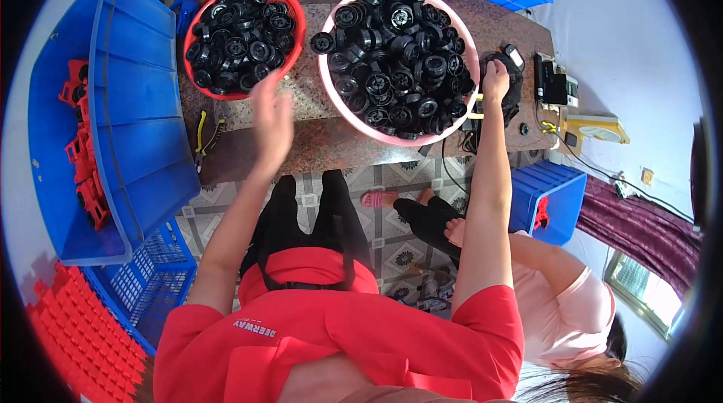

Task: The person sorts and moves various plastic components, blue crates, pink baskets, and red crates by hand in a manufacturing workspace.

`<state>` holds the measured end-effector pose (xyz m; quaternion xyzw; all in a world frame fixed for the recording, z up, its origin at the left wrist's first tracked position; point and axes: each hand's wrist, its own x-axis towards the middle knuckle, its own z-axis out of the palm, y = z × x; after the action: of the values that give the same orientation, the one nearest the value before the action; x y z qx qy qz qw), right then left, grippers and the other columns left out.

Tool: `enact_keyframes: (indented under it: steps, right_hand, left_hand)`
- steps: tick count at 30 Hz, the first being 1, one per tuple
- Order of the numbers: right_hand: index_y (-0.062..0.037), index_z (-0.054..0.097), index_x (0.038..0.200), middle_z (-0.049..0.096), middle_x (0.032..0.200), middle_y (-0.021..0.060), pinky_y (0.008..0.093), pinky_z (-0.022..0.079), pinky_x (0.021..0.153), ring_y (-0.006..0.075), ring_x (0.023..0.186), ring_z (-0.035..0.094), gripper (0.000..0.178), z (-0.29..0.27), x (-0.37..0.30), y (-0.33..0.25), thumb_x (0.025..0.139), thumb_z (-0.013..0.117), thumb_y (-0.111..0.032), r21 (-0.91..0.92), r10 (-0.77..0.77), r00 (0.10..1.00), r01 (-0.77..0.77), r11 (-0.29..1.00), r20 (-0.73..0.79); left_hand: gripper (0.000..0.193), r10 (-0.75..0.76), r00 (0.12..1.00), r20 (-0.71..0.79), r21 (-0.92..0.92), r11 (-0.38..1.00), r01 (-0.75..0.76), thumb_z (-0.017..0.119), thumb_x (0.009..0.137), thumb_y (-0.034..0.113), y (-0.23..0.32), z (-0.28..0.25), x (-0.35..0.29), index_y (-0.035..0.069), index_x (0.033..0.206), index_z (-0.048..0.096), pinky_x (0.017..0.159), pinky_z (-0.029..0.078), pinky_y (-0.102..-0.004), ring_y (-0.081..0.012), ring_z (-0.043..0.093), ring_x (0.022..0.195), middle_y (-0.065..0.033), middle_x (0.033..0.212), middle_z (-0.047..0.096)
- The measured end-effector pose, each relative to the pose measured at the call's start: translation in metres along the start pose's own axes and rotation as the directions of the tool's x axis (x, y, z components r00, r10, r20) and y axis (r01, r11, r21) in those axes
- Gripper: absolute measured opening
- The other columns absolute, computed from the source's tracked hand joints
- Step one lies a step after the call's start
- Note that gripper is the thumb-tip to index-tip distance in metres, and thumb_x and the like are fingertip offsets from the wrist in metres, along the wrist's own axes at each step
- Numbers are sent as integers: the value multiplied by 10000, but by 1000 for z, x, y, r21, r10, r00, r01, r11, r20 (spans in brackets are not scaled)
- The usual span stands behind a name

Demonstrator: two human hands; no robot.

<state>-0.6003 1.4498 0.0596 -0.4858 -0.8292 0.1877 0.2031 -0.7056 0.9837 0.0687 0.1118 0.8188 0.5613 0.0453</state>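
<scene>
My left hand (273, 124) is smeared by motion at the near edge of a red basket (300, 41), its fingers stretched out and nothing seen in them. Black toy wheels (236, 47) are heaped in that basket. To its right, a pink basin (325, 83) is piled with more black wheels (403, 80). Just past the basin's right rim, my right hand (495, 80) has its fingers closed beside a dark bundle (515, 75); what they hold is too small to make out.
Yellow-handled pliers (201, 134) lie at the stone table's (324, 148) left edge. A large blue bin (143, 109) with red toy vehicles (84, 151) stands at left. A person in a pale pink shirt (565, 305) sits at right, by another blue bin (546, 196). A cable hangs off the table.
</scene>
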Motion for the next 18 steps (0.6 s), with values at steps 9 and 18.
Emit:
enact_keyframes:
  steps: [9,18]
  right_hand:
    - [-18,603,1143,640,1055,205,369,449,877,325,1021,606,451,39,17,39,917,494,-392,259,-111,946,30,965,304]
    - [20,628,1042,574,761,-9,260,410,639,98,695,478,407,32,-22,17,930,535,-360,412,-58,930,-105,905,364]
  left_hand:
    - [876,136,972,190,557,801,-221,487,847,613,11,133,53,27,1437,212,1088,153,-547,-365,147,1388,-213,1492,175]
    - [465,-271,954,-131,55,958,280,459,951,240,-48,108,17,66,1371,358,1007,347,-415,-387,430,1196,-240,1339,396]
